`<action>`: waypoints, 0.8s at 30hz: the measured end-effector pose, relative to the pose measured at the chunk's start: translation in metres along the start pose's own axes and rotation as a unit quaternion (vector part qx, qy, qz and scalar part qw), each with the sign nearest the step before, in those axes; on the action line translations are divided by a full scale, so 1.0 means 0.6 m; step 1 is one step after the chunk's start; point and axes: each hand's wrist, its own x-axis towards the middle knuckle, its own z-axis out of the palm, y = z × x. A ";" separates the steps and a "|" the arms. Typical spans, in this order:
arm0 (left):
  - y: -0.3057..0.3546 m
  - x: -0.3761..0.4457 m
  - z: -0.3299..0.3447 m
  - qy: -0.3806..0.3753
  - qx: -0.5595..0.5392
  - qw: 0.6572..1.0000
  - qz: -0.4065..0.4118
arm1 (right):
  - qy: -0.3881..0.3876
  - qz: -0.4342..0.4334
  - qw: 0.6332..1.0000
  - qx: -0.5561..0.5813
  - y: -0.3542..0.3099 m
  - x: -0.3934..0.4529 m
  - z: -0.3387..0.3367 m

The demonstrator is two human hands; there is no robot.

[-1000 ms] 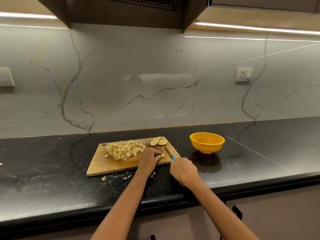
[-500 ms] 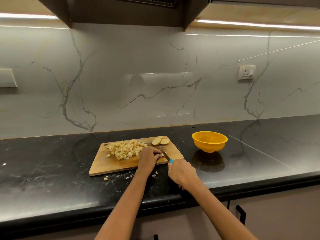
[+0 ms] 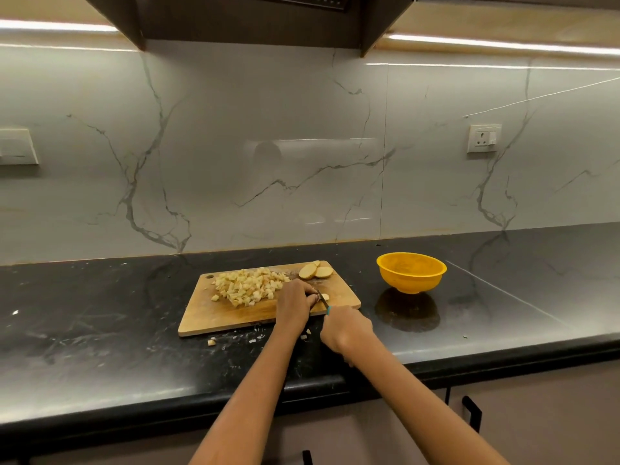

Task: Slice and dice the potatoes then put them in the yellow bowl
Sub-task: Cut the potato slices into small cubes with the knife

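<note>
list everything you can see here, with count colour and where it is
cutting board: 1, light wood, on the counter in front of the person
diced potato pile: 1 heap, pale yellow, far left part of the board
potato slices: about 3, tan, far right corner of the board
stray potato bits: a few, pale, on the counter just off the board's near edge
knife: 1, dark blade with blue handle, over the board's right part
yellow bowl: 1, yellow, on the counter right of the board, looks empty
counter: 1, black
wall sockets: 2, white, on the marble backsplash, one far left
left hand: 1, on the board, fingers curled at the blade
right hand: 1, grips the knife handle
</note>
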 end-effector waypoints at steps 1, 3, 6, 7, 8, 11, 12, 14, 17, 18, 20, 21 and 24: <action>0.000 0.001 0.001 0.005 0.003 1.000 -0.002 | 0.013 -0.007 0.999 -0.034 0.003 -0.009 0.004; 0.000 0.001 0.004 0.009 0.006 1.000 -0.009 | 0.039 -0.024 0.994 -0.103 0.009 -0.025 0.013; -0.003 0.001 0.004 0.023 0.012 0.999 -0.023 | 0.074 -0.037 0.988 -0.132 0.019 -0.026 0.016; -0.005 0.002 0.003 0.027 0.005 0.999 -0.030 | 0.083 -0.032 0.989 -0.118 0.022 -0.022 0.014; -0.008 0.003 0.003 0.027 -0.003 0.999 -0.035 | 0.089 -0.023 0.991 -0.095 0.026 -0.018 0.012; -0.015 0.006 -0.004 0.024 -0.016 0.999 -0.043 | 0.106 0.011 0.994 -0.025 0.034 -0.006 0.006; -0.019 0.007 -0.009 0.030 -0.018 0.998 -0.046 | 0.106 0.019 0.994 -0.017 0.034 -0.003 0.006; -0.024 0.008 -0.015 0.043 -0.016 0.998 -0.051 | 0.102 0.032 0.994 -0.016 0.034 -0.002 0.006; -0.035 0.004 -0.024 0.054 -0.014 0.997 -0.048 | 0.097 0.044 0.994 -0.030 0.030 -0.002 0.010; -0.037 0.003 -0.027 0.055 -0.016 0.997 -0.046 | 0.094 0.044 0.994 -0.033 0.027 -0.002 0.009; -0.042 0.000 -0.034 0.055 -0.017 0.997 -0.042 | 0.082 0.024 0.996 -0.038 0.014 0.000 0.011; -0.044 -0.001 -0.036 0.055 -0.014 0.998 -0.038 | 0.076 0.006 0.996 -0.036 0.005 0.002 0.014; -0.052 -0.004 -0.043 0.057 -0.005 0.998 -0.038 | 0.078 -0.017 0.997 0.002 -0.016 0.007 0.022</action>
